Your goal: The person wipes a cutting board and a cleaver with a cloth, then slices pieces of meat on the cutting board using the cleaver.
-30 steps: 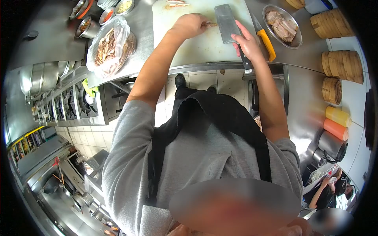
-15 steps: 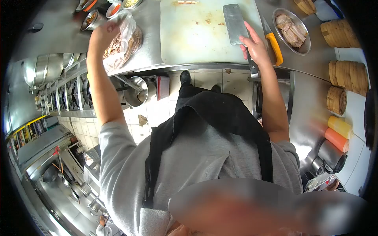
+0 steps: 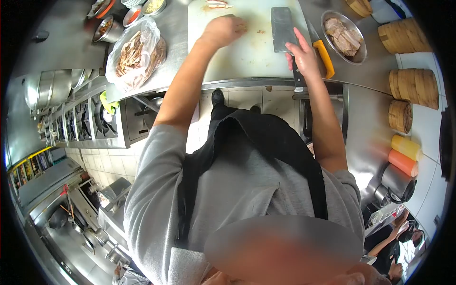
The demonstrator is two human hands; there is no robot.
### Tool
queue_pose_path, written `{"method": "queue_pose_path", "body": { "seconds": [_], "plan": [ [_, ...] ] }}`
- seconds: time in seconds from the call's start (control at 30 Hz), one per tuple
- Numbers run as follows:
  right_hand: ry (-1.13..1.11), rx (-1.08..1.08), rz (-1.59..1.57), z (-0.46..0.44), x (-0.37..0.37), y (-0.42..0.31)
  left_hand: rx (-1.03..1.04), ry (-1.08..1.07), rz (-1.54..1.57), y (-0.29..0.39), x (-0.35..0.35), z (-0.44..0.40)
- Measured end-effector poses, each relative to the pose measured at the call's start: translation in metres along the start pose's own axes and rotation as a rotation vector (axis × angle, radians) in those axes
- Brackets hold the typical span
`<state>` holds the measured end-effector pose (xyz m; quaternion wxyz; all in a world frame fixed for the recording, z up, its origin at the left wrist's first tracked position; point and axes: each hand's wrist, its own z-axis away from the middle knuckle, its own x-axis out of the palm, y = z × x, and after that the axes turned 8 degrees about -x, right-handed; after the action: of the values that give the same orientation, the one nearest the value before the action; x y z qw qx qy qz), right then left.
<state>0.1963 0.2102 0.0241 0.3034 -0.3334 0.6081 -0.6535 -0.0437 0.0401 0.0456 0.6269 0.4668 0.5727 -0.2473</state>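
Observation:
My left hand point(image 3: 222, 31) is over the white cutting board point(image 3: 223, 64), fingers curled down by small brown scraps; whatever they hold is hidden. My right hand point(image 3: 305, 56) loosely grips a cleaver point(image 3: 283, 29) where blade meets handle. Its thumb rests near the blade's base and its index finger points away from me. The broad blade lies flat over the board's right side. Thin reddish-white strips point(image 3: 218, 4) lie at the board's far edge. Left of the board, an open clear plastic bag point(image 3: 134, 57) holds shredded brownish pieces.
A yellow-orange handle point(image 3: 324, 59) lies along the board's right edge. Beyond it stands a metal bowl point(image 3: 344, 38) of pale meat. Bamboo steamers point(image 3: 414, 89) and sauce bottles point(image 3: 403, 163) line the right wall. Small ingredient bowls point(image 3: 108, 29) stand far left. Another person point(image 3: 387, 251) appears lower right.
My left hand has left the plastic bag and moved right onto the cutting board. My right hand stays at the cleaver, slightly further right over the board. Another person has come into view lower right.

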Motion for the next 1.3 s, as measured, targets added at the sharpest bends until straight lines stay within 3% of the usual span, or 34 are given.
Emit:
{"method": "queue_pose_path", "body": {
  "seconds": [0.2,0.27,0.33,0.47,0.57,0.63,0.7,0.73,0.77,0.8,0.83,0.87,0.93,1.0,1.03,1.07,1.3],
  "plan": [
    [0.017,0.041,0.088,0.004,0.004,-0.014,-0.071,-0.037,-0.102,0.016,0.025,-0.033],
    [0.029,0.017,0.057,0.004,0.001,-0.008,0.063,-0.083,0.18,0.025,0.021,-0.033],
    [0.041,-0.021,0.029,0.003,0.002,-0.006,0.157,-0.091,-0.014,0.035,0.037,-0.036],
    [0.037,0.005,0.087,-0.002,0.002,0.002,0.019,-0.087,-0.08,0.032,0.062,-0.041],
    [0.017,-0.008,0.057,-0.004,0.0,0.004,-0.031,-0.046,0.145,0.021,-0.003,-0.011],
    [0.001,-0.001,0.072,-0.002,0.002,-0.002,-0.022,0.165,0.112,-0.02,-0.044,-0.003],
    [-0.02,0.007,0.091,0.001,0.004,-0.008,-0.305,0.247,0.02,-0.071,-0.092,0.017],
    [-0.026,0.009,0.09,0.002,0.004,-0.008,-0.478,0.327,0.239,-0.056,-0.137,0.049],
    [-0.033,0.011,0.093,0.001,0.003,-0.008,-0.394,0.404,0.128,-0.117,-0.14,0.057],
    [-0.039,0.013,0.096,0.0,0.003,-0.008,-0.339,0.537,0.06,-0.133,-0.151,0.074],
    [-0.044,0.011,0.095,0.0,0.002,-0.006,-0.486,0.468,-0.142,-0.148,-0.161,0.088],
    [-0.052,0.006,0.085,-0.001,0.001,-0.004,-0.489,0.471,-0.143,-0.161,-0.163,0.1],
    [-0.063,-0.006,0.074,-0.003,0.001,-0.005,-0.551,0.163,-0.436,-0.168,-0.167,0.116],
    [-0.095,0.019,0.064,-0.002,0.0,-0.007,-0.418,-0.107,-0.541,-0.154,-0.16,0.121],
    [-0.104,0.018,0.065,-0.003,0.0,-0.007,-0.559,0.182,-0.498,-0.16,-0.125,0.139],
    [-0.101,0.009,0.076,-0.003,0.0,-0.005,-0.514,0.242,-0.53,-0.156,-0.11,0.143],
    [-0.091,-0.012,0.063,-0.006,-0.001,0.001,-0.547,0.284,-0.396,-0.115,-0.042,0.161]
  ]
}}
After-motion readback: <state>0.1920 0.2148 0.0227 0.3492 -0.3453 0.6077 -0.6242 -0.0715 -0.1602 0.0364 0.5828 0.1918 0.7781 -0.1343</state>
